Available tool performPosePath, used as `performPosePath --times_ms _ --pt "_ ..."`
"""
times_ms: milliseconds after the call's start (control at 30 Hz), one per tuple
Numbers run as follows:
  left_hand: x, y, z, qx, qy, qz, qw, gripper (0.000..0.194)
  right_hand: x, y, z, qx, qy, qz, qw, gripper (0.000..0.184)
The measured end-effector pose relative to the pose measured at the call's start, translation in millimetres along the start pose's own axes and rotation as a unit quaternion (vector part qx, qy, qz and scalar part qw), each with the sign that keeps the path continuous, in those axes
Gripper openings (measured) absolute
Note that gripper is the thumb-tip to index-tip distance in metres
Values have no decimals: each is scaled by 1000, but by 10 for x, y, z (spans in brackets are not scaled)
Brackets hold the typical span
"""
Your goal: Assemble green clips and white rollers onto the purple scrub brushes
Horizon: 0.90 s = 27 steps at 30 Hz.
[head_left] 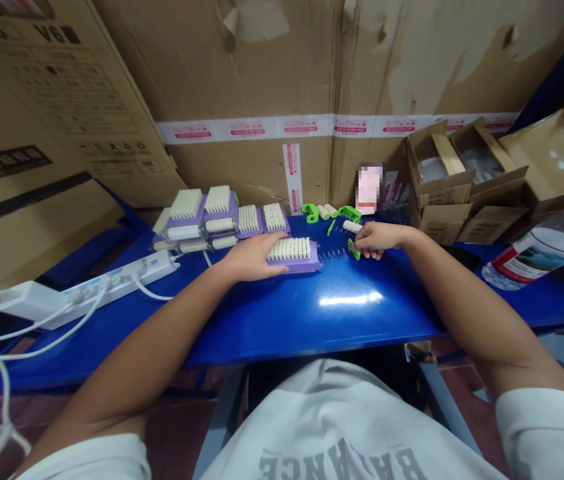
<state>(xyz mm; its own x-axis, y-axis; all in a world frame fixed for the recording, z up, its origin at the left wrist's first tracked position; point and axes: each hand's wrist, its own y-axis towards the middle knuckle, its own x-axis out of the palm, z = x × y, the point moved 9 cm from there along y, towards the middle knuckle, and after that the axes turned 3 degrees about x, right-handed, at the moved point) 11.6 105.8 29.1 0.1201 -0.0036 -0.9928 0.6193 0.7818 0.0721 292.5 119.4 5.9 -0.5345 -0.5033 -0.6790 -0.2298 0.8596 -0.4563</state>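
Note:
At the middle of the blue table (282,327), my left hand (255,259) is closed round the left end of a purple block with cream bristle-like rows (295,265). Thumb and fingers grip its two long sides. To the right, my right hand (379,239) pinches a small green plastic piece (353,249) low over the table. Thin metal springs (332,254) lie between the block and that piece. Just behind my right fingers is a white roller (352,227). Green curved parts (311,213), small cream cylinders (327,211) and a thin green strip (331,227) lie farther back.
Several similar purple blocks (219,202) and white rollers are stacked at back left. A white power strip (122,277) with cables lies at left. Open cardboard boxes (445,220) and a tilted plastic bottle (537,257) stand at right. Cardboard (262,73) walls the back.

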Motion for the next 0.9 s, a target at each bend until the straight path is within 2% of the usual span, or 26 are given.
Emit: performPosePath --times_ms 567,900 --pt "47 8 -9 5 -44 4 999 94 86 21 -49 -23 14 -18 999 23" --pt "64 21 -37 5 -42 9 999 96 120 -18 -100 -15 8 -18 1000 24"
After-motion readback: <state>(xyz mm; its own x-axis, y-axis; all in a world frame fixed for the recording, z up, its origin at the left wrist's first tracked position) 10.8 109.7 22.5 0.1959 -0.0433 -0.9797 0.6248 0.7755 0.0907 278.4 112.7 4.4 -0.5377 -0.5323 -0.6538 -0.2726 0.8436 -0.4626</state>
